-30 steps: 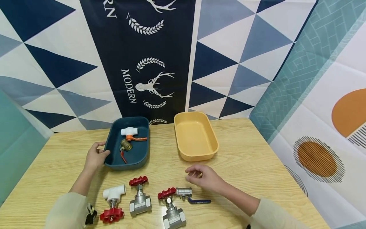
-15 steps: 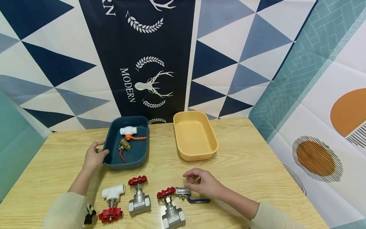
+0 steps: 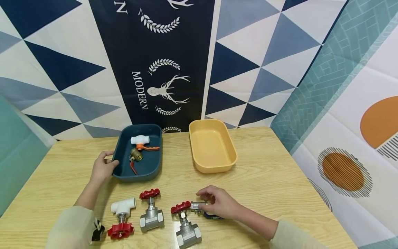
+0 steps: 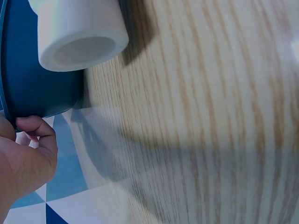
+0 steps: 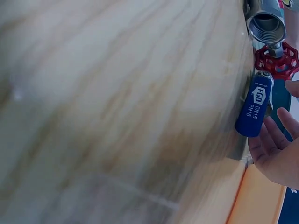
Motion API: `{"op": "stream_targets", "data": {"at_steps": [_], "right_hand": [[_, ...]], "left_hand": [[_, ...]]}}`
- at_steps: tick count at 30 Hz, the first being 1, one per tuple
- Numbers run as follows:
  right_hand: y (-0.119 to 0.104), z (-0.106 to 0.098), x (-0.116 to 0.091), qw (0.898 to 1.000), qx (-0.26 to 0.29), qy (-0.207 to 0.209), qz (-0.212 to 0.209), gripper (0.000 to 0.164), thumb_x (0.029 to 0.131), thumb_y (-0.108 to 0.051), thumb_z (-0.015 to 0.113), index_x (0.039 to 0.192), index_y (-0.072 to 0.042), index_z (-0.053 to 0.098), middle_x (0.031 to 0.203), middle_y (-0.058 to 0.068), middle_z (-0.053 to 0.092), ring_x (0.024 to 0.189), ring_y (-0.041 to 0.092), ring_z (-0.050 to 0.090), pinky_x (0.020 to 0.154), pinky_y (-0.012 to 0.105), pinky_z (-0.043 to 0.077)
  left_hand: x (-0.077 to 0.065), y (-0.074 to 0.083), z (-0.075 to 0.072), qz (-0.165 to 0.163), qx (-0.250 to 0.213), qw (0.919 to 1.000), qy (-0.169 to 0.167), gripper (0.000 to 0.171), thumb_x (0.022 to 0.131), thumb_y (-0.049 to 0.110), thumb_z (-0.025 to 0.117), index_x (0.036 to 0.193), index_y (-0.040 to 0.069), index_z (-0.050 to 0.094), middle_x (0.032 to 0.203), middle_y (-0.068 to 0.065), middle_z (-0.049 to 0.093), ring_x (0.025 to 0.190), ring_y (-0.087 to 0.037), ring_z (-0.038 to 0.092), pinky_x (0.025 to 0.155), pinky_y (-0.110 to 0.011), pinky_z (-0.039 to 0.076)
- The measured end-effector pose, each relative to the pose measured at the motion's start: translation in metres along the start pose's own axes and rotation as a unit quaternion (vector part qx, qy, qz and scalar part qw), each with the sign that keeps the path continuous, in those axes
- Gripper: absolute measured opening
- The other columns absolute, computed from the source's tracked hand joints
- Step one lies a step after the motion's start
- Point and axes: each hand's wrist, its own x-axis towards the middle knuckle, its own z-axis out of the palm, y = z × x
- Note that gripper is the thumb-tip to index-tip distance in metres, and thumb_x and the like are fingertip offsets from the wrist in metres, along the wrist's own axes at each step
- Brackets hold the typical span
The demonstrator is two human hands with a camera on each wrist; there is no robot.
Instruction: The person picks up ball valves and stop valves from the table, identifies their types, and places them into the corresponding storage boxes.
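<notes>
My left hand [image 3: 103,168] pinches the left rim of a dark blue plastic bin [image 3: 153,162], thumb inside the wall. In that bin lie a white ball valve [image 3: 140,139] with an orange lever and a brass ball valve [image 3: 136,154] with a red lever. Over a small steel ball valve [image 3: 195,205] hovers my right hand [image 3: 221,204], its fingers loosely curved and partly hiding it. The right wrist view shows the fingers close beside the valve's blue lever [image 5: 254,105]. Just left stands a steel gate valve [image 3: 188,233] with a red handwheel.
A yellow bin [image 3: 214,148] sits at the back, right of the blue one. Another steel gate valve [image 3: 151,219] and a white plastic valve [image 3: 123,207] with a red handwheel lie at the front left. Patterned cloth hangs behind and beside the wooden table [image 3: 264,166].
My right hand has come down and slightly left, from beyond the steel ball valve to right over it. The left hand keeps its grip on the blue bin.
</notes>
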Motion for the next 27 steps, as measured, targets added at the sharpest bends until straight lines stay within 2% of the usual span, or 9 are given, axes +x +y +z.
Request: {"op": "stream_targets", "data": {"at_steps": [7, 15, 20, 23, 27], "right_hand": [[0.001, 0.004, -0.001, 0.999, -0.043, -0.010, -0.002, 0.040, 0.080, -0.026, 0.073, 0.114, -0.007, 0.062, 0.103, 0.003, 0.062, 0.091, 0.009, 0.058, 0.077, 0.021, 0.049], [0.001, 0.008, -0.001, 0.995, -0.095, -0.020, -0.016, 0.042, 0.078, -0.027, 0.075, 0.114, -0.009, 0.061, 0.102, -0.002, 0.059, 0.087, 0.004, 0.052, 0.073, 0.019, 0.047], [-0.002, 0.010, -0.001, 0.989, -0.146, -0.021, -0.027, 0.048, 0.076, -0.028, 0.076, 0.117, -0.009, 0.061, 0.104, -0.004, 0.057, 0.092, 0.006, 0.052, 0.081, 0.022, 0.047], [-0.002, 0.012, -0.001, 0.983, -0.181, -0.025, -0.035, 0.048, 0.076, -0.028, 0.075, 0.119, -0.010, 0.061, 0.105, -0.004, 0.056, 0.093, 0.006, 0.051, 0.081, 0.021, 0.046], [-0.001, 0.013, 0.001, 0.980, -0.195, -0.029, -0.039, 0.045, 0.077, -0.026, 0.073, 0.117, -0.011, 0.062, 0.101, -0.005, 0.055, 0.089, 0.004, 0.048, 0.076, 0.018, 0.045]], "left_hand": [[0.000, 0.001, -0.001, 0.002, -0.003, 1.0000, 0.002, 0.047, 0.092, 0.012, 0.049, 0.136, -0.001, 0.038, 0.076, -0.001, 0.043, 0.066, -0.012, 0.044, 0.056, -0.024, 0.042], [0.003, -0.001, 0.000, -0.002, -0.003, 1.0000, -0.003, 0.048, 0.093, 0.013, 0.049, 0.137, 0.000, 0.038, 0.077, -0.001, 0.042, 0.066, -0.012, 0.043, 0.056, -0.024, 0.041], [0.004, -0.001, 0.000, -0.002, -0.005, 1.0000, 0.000, 0.048, 0.092, 0.013, 0.050, 0.137, 0.000, 0.038, 0.078, -0.001, 0.043, 0.067, -0.011, 0.044, 0.056, -0.023, 0.042], [0.004, -0.001, -0.001, -0.006, -0.007, 1.0000, -0.002, 0.048, 0.093, 0.014, 0.049, 0.138, 0.000, 0.037, 0.079, -0.002, 0.043, 0.067, -0.011, 0.044, 0.056, -0.024, 0.042], [0.004, -0.002, 0.000, -0.009, -0.008, 0.9999, -0.004, 0.048, 0.093, 0.014, 0.049, 0.138, 0.000, 0.037, 0.080, -0.002, 0.043, 0.067, -0.012, 0.044, 0.056, -0.024, 0.042]]}}
